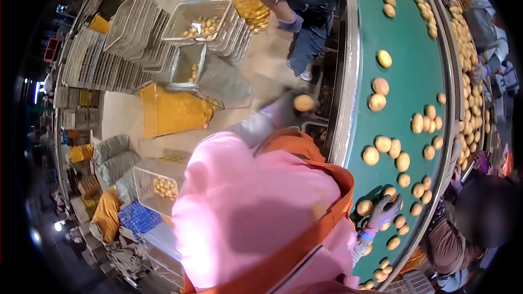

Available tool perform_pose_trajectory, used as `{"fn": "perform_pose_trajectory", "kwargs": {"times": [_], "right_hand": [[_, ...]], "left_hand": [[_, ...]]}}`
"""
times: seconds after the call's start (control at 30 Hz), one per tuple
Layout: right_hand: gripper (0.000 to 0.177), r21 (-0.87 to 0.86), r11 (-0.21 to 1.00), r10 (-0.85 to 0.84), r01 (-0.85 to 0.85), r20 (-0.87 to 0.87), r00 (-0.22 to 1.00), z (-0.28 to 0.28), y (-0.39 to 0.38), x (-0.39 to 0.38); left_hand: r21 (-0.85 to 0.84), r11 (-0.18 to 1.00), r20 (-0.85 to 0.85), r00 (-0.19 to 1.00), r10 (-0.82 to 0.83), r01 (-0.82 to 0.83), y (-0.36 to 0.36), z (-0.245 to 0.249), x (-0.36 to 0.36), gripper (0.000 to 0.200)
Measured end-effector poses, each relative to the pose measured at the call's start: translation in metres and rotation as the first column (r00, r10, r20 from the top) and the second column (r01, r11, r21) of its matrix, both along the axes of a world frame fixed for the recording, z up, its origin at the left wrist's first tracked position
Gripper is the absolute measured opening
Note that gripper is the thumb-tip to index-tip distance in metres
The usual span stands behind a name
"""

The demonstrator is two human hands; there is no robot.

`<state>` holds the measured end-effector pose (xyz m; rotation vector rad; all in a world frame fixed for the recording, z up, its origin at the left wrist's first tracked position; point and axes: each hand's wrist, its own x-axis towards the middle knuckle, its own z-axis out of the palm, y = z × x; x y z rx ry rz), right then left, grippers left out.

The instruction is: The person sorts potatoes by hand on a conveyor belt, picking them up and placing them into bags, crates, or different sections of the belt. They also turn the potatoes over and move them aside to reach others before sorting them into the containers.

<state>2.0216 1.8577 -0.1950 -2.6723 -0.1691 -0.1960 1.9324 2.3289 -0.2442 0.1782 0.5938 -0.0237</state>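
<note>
My left hand (284, 111), in a dark glove and blurred by motion, holds a potato (303, 103) beside the belt's metal edge. Below it are dark crates (315, 130), partly hidden by my orange apron (294, 142). Over the green conveyor belt (392, 114), my right hand (384, 210) wears a grey and purple glove. Its fingers are bent over a potato (389, 191), which is partly covered. Another potato (364, 207) lies just left of that hand, and several more are around it. Loose potatoes in small groups are spread along the belt.
A co-worker's gloved hand (291, 23) hangs near the belt at the top. Across the belt, other people stand by a lane full of potatoes (468, 114). Stacked plastic crates (199, 16), a yellow sack (174, 110) and a basket of potatoes (158, 188) stand on the floor at left.
</note>
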Motion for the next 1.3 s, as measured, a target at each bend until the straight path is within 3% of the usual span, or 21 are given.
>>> {"fn": "perform_pose_trajectory", "kwargs": {"times": [0.07, 0.17, 0.3, 0.37, 0.4, 0.53, 0.6, 0.67, 0.7, 0.73, 0.83, 0.9, 0.93, 0.97, 1.0, 1.03, 1.07, 1.1, 1.13, 1.23, 1.3], "right_hand": [[0.057, -0.053, 0.998, 0.026, -0.024, 0.031, 0.999, -0.004, -0.002, 0.017], [0.056, 0.162, 0.985, 0.062, -0.06, -0.005, 0.998, 0.004, 0.013, 0.033], [0.053, -0.007, 0.989, 0.146, -0.148, 0.213, 0.966, 0.033, 0.086, 0.025], [0.058, -0.054, 0.984, 0.177, -0.17, 0.178, 0.968, 0.031, 0.119, 0.013], [0.061, -0.085, 0.98, 0.193, -0.182, 0.141, 0.971, 0.027, 0.127, 0.006], [0.059, -0.314, 0.948, 0.063, -0.047, 0.041, 0.997, 0.022, 0.11, -0.029], [0.056, -0.306, 0.926, -0.223, 0.22, 0.025, 0.974, 0.011, 0.069, -0.057], [0.058, -0.411, 0.791, -0.46, 0.454, 0.092, 0.883, 0.014, 0.023, -0.089], [0.059, -0.498, 0.655, -0.579, 0.569, 0.153, 0.801, -0.003, -0.008, -0.113], [0.06, -0.378, 0.615, -0.678, 0.692, 0.193, 0.709, -0.006, -0.025, -0.135], [0.061, -0.328, 0.299, -0.882, 0.896, 0.262, 0.39, -0.037, -0.047, -0.19], [0.063, -0.189, 0.261, -0.91, 0.947, 0.28, 0.306, -0.038, -0.022, -0.196], [0.065, -0.036, 0.263, -0.959, 0.964, 0.1, 0.265, -0.031, 0.001, -0.181], [0.064, -0.048, 0.374, -0.898, 0.926, 0.23, 0.375, -0.064, 0.01, -0.181], [0.061, -0.233, 0.24, -0.942, 0.942, 0.179, 0.284, -0.036, 0.051, -0.15], [0.059, -0.15, 0.272, -0.934, 0.95, 0.196, 0.299, -0.027, 0.068, -0.134], [0.058, -0.262, 0.34, -0.896, 0.903, 0.201, 0.395, -0.016, 0.086, -0.119], [0.054, -0.347, 0.38, -0.859, 0.858, 0.213, 0.466, -0.017, 0.1, -0.107], [0.048, -0.041, 0.543, -0.823, 0.839, 0.172, 0.541, -0.015, 0.109, -0.092], [0.043, -0.023, 0.662, -0.737, 0.749, 0.156, 0.657, 0.01, 0.131, -0.054], [0.039, 0.232, 0.7, -0.714, 0.675, 0.25, 0.654, 0.015, 0.131, -0.035]], "left_hand": [[0.18, 0.959, -0.058, 0.971, 0.232, -0.218, 0.064, -0.024, -0.04, 0.033], [0.466, 0.737, -0.062, 0.812, 0.58, -0.49, 0.201, -0.044, -0.104, 0.035], [0.448, 0.617, -0.079, 0.658, 0.748, -0.647, 0.298, 0.013, -0.062, 0.039], [0.45, 0.745, 0.027, 0.842, 0.539, -0.492, 0.255, 0.023, 0.008, 0.035], [0.61, 0.778, 0.073, 0.989, 0.131, -0.149, 0.283, -0.044, 0.023, 0.032], [0.921, 0.322, -0.108, 0.937, -0.334, 0.22, 0.066, 0.042, 0.133, 0.048], [0.989, -0.001, -0.128, 0.841, -0.526, 0.149, 0.013, 0.055, 0.167, 0.041], [0.897, -0.377, -0.115, 0.703, -0.702, -0.229, -0.014, 0.057, 0.201, 0.038], [0.744, -0.447, -0.073, 0.606, -0.792, -0.496, -0.025, 0.06, 0.223, 0.046], [0.748, -0.41, -0.059, 0.563, -0.824, -0.522, -0.032, 0.052, 0.235, 0.046], [0.444, -0.689, -0.385, 0.572, -0.724, -0.573, -0.055, 0.043, 0.248, 0.066], [0.423, -0.599, -0.397, 0.455, -0.797, -0.68, -0.072, 0.051, 0.254, 0.065], [0.396, -0.544, -0.412, 0.386, -0.825, -0.74, -0.081, 0.054, 0.258, 0.063], [0.382, -0.497, -0.422, 0.332, -0.844, -0.779, -0.092, 0.057, 0.257, 0.063], [0.382, -0.476, -0.425, 0.307, -0.852, -0.793, -0.103, 0.06, 0.255, 0.063], [0.536, -0.347, -0.398, 0.133, -0.908, -0.77, -0.113, 0.063, 0.254, 0.062], [0.674, -0.216, -0.34, -0.037, -0.94, -0.707, -0.122, 0.065, 0.253, 0.061], [0.672, -0.2, -0.337, -0.054, -0.94, -0.713, -0.129, 0.065, 0.249, 0.061], [0.611, -0.107, -0.349, -0.146, -0.926, -0.784, -0.135, 0.063, 0.245, 0.06], [0.496, 0.076, -0.383, -0.296, -0.875, -0.865, -0.144, 0.054, 0.246, 0.059], [0.426, 0.158, -0.392, -0.339, -0.855, -0.891, -0.138, 0.048, 0.251, 0.061]]}}
